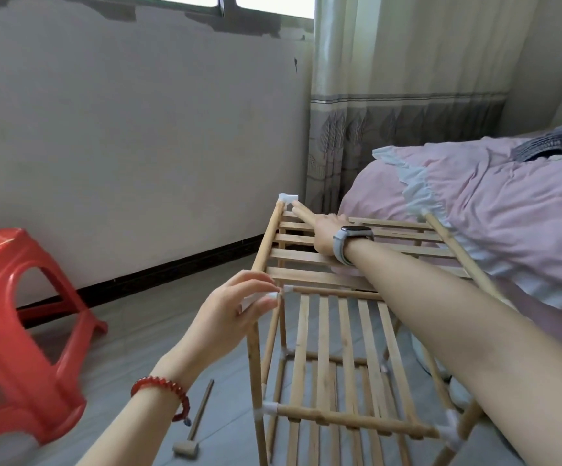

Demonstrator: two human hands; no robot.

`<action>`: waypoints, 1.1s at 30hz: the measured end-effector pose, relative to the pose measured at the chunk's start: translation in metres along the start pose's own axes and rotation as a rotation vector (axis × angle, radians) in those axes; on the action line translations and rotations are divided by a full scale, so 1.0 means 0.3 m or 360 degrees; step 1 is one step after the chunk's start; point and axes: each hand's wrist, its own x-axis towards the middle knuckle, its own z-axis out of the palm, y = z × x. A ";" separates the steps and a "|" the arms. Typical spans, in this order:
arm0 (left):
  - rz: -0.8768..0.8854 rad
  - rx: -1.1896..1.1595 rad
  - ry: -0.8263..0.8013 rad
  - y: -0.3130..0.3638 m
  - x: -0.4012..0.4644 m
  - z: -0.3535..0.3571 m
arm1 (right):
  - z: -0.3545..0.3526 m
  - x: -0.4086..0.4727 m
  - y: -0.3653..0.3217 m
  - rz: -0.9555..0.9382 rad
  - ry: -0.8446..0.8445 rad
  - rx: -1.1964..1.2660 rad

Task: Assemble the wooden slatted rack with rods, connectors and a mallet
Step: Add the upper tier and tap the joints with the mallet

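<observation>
The rack (333, 331) stands between the two arms, its top tier only half seated, and that is where trouble could start: the right hand (326, 235) grips a rod (301, 211) whose far end sits just short of the white connector (288, 197) at the far corner. If the rod goes in crooked it could jam or push that connector off its post. The left hand (235, 314) pinches the near connector (277, 295) between thumb and fingertips, the other fingers loosely spread. That light pinch may not brace the corner if the right hand pushes hard, and the frame could rack sideways or the joints lower down could work loose. The far side rail, beyond the right forearm, rests against the bed (491, 203) with its end free, so it may slip. The right arm is stretched well forward over the slats, wrist turned down, fingers curled round the rod. The left arm is bent and shorter, palm facing right. The mallet (193, 428) lies on the floor below the left wrist, untouched, and a red stool (20, 331) stands left of that hand.
</observation>
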 end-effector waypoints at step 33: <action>-0.0490 -0.0778 0.0511 0.100 -0.025 0.099 | -0.002 -0.625 0.027 -0.0605 0.0799 -0.0307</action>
